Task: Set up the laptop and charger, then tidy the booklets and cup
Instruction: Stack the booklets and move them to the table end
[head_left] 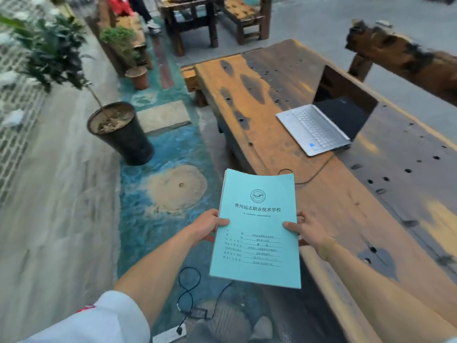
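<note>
Holding the booklets (256, 229) by both side edges, the person stands at the near end of the worktop (346, 194). Head view: the left hand (210, 225) and right hand (305, 230) each pinch the teal stack, thumbs on the cover, above the worktop's edge. The laptop (324, 120) sits open farther along, its charger cable (314, 174) trailing to an adapter (199, 313) on the floor and, apparently, a power strip (169, 334). Judged step: tidying the booklets; setup looks done. Next move: lower the stack flat onto bare wood, clear of the cable. No cup is visible. Surroundings: potted plants (121, 131), painted paving, rough wooden benches (405, 58).
</note>
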`<state>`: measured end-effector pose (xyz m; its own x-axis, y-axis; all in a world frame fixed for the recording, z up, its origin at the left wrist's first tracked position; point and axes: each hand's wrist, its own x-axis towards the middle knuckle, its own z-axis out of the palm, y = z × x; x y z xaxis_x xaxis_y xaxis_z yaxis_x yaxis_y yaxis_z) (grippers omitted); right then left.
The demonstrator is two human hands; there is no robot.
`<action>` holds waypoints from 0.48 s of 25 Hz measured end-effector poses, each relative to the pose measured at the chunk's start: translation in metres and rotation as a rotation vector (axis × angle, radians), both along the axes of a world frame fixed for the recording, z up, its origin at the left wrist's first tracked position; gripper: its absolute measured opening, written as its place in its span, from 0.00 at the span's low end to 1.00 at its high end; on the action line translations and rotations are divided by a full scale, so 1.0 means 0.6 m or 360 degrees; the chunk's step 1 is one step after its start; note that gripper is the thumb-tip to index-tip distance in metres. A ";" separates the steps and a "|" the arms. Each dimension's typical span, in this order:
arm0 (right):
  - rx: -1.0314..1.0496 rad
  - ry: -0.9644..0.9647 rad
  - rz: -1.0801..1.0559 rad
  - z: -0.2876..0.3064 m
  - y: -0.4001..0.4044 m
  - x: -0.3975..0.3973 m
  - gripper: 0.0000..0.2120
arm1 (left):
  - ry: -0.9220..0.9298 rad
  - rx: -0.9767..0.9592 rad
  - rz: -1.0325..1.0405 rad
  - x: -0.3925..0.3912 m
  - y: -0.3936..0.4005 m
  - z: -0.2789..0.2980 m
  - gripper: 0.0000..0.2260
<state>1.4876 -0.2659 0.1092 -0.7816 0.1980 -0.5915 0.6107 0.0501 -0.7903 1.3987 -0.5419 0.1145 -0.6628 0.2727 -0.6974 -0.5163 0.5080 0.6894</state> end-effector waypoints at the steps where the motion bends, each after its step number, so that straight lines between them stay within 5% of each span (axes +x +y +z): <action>1: -0.0011 0.0010 0.0041 0.004 -0.023 -0.016 0.11 | -0.0001 0.0001 0.0056 0.002 -0.027 0.001 0.11; 12: 0.0110 0.0079 0.0518 0.048 -0.335 -0.154 0.14 | 0.0096 0.0102 0.0533 -0.004 -0.347 0.008 0.08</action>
<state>1.3951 -0.4671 0.1379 -0.8379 -0.0285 -0.5451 0.5148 0.2904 -0.8066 1.3965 -0.7503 0.1192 -0.7625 0.0747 -0.6426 -0.6044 0.2721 0.7488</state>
